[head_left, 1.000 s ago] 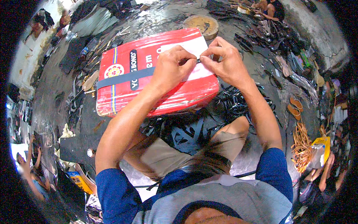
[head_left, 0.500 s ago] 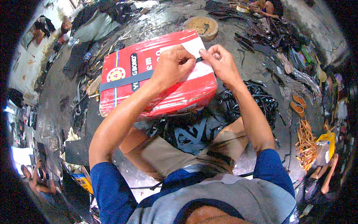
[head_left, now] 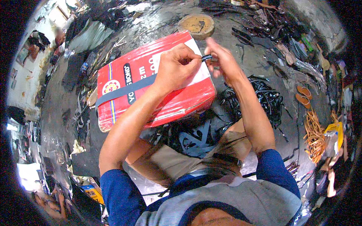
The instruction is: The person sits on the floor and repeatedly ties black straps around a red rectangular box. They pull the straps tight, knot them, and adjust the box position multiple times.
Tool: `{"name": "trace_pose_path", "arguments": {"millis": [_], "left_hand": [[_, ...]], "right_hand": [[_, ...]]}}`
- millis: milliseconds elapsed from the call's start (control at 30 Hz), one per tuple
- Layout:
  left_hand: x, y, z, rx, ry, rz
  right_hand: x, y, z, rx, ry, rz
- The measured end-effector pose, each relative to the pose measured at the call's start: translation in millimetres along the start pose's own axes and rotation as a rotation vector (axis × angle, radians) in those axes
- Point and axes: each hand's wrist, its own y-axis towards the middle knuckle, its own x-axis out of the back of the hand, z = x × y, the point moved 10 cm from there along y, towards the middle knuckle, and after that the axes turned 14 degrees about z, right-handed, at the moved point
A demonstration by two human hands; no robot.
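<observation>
A red carton point(head_left: 154, 109) with a white panel lies in front of me above my lap. Across its top runs a flat dark grey strap point(head_left: 124, 90), from the left edge to under my left hand point(head_left: 176, 64). My left thumb and forefinger are closed in a pinch on the strap near its right end, where a short black looped piece point(head_left: 206, 57) sticks out. My right hand point(head_left: 223, 61) is just right of that piece, over the carton's right edge. Its fingers are smeared by motion, so I cannot make out whether they touch the strap.
Tangled black strips point(head_left: 260, 100) lie beyond my right knee. A round wooden block point(head_left: 196, 26) stands past the carton. To the right are orange sandals point(head_left: 303, 96), a bundle of tan strips point(head_left: 313, 135) and a yellow box point(head_left: 334, 135). Scraps cover the floor; other people sit nearby.
My right hand has come off its pinch at the strap's end and turned, its fingers now blurred. The left hand keeps its pinch. The view has shifted slightly.
</observation>
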Motion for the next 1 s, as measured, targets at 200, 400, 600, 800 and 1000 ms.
{"name": "trace_pose_path", "arguments": {"millis": [200, 400, 600, 800, 1000], "left_hand": [[4.6, -1.8, 4.2, 0.01, -0.007, -0.031], [3.1, -1.7, 4.4, 0.028, -0.007, 0.0], [-0.4, 1.9, 14.1, 0.056, -0.159, 0.001], [-2.0, 6.0, 0.6, -0.018, -0.05, 0.005], [-1.2, -1.2, -22.7, -0.256, 0.222, 0.044]], "right_hand": [[-0.6, 27.5, 47.8, 0.31, -0.911, -0.345], [49.6, 41.7, -89.2, 0.185, -0.618, -0.343], [111.3, 31.6, -292.4, 0.081, -0.646, -0.382], [181.0, -36.3, -449.3, -0.371, -0.902, -0.433], [165.1, -30.7, -430.7, -0.364, -0.906, -0.425]]}}
